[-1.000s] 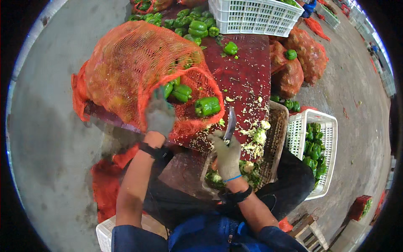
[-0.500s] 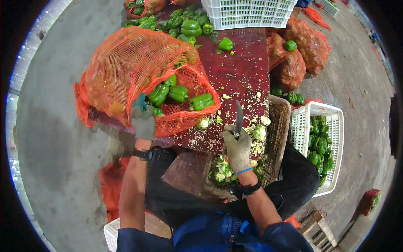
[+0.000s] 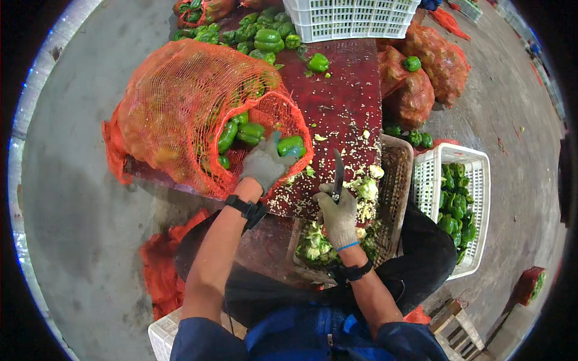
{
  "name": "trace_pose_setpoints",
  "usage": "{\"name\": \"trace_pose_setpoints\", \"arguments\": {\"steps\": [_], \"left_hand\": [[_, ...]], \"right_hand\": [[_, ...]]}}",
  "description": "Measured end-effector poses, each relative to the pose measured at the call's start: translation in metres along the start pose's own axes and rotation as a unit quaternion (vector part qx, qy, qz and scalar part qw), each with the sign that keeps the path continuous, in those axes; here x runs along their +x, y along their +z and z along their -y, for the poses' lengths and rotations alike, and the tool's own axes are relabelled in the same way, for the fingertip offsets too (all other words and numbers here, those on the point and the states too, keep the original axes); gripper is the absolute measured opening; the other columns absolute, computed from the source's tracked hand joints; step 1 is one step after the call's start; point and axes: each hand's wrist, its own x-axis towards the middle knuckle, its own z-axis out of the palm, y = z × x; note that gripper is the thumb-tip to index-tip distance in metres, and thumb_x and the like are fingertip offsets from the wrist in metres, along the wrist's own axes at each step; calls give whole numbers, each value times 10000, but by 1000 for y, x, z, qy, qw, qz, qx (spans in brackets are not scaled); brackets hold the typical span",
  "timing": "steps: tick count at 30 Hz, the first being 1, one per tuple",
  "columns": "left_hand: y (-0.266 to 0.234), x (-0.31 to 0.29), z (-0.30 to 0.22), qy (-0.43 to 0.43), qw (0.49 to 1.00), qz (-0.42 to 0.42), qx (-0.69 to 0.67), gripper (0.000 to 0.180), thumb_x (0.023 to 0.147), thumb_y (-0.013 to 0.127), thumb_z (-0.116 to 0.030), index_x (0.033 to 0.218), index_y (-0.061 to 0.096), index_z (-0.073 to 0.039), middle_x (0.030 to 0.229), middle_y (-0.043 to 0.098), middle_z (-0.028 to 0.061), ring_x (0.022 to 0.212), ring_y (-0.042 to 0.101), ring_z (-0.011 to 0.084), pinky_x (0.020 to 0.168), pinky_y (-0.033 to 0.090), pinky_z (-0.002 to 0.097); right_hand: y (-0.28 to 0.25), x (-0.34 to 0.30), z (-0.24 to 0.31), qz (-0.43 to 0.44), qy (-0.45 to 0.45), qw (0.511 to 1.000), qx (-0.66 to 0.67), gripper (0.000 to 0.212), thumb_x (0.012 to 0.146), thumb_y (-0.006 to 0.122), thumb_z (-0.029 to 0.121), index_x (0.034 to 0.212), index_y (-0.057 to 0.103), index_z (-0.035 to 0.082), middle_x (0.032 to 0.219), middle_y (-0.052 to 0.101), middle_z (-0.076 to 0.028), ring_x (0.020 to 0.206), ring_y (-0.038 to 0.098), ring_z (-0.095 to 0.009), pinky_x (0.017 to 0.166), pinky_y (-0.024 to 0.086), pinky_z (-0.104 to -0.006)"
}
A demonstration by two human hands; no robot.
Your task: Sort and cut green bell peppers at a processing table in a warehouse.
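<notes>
My left hand [image 3: 265,163], in a grey glove with bluish fingertips, reaches into the mouth of an orange mesh sack [image 3: 186,102]. Its fingers are apart and lie against or just beside a green bell pepper [image 3: 292,146] at the sack's right edge. More green peppers [image 3: 250,133] rest inside, left of the hand. My right hand [image 3: 338,213], in a pale glove, grips a knife [image 3: 339,171], its curved blade pointing away from me above the red tabletop [image 3: 337,96]. Cut pepper cores [image 3: 367,189] and scattered seeds lie beside the knife.
Below the table's near edge, a dirty crate [image 3: 397,204] holds trimmings. To its right stands a white crate [image 3: 483,210] of green peppers. Another white crate [image 3: 352,24] and loose peppers [image 3: 268,40] are at the far end. Full mesh sacks [image 3: 406,90] stand at the far right.
My left hand has moved right, from the sack's left rim across its mouth to the pepper at the right. My right hand keeps hold of the knife, almost in place.
</notes>
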Motion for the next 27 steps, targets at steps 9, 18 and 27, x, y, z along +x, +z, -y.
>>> {"name": "trace_pose_setpoints", "arguments": {"steps": [9, 18, 27], "left_hand": [[9, -7, 3, 20, 836, -4, -548, 668, 911, 858, -278, 1399, 598, 97, 1236, 757, 148, 1089, 724, 210, 964, 580, 354], [-11, -104, -76, 156, 894, 2, -421, 814, 890, 757, 27, 1622, 404, -2, 1501, 598, 144, 1341, 619, 246, 1115, 527, 384], [24, -169, -100, 84, 710, 186, -674, 877, 1018, 725, -456, 1676, 331, -31, 1533, 579, 138, 1400, 582, 267, 1177, 484, 426]], "right_hand": [[-19, -7, 19, 24, 12, 999, 37, 314, 998, 730, 193, 1207, 669, -32, 987, 744, -142, 660, 656, -141, 551, 535, -314], [-51, -30, 92, 85, -188, 978, -29, 692, 881, 848, 190, 1469, 564, -37, 1233, 735, -123, 1119, 676, -206, 981, 549, -378], [-90, -64, 77, 110, -184, 974, -70, 626, 808, 876, 156, 1381, 664, 20, 1174, 772, -103, 1050, 717, -169, 936, 582, -361]]}}
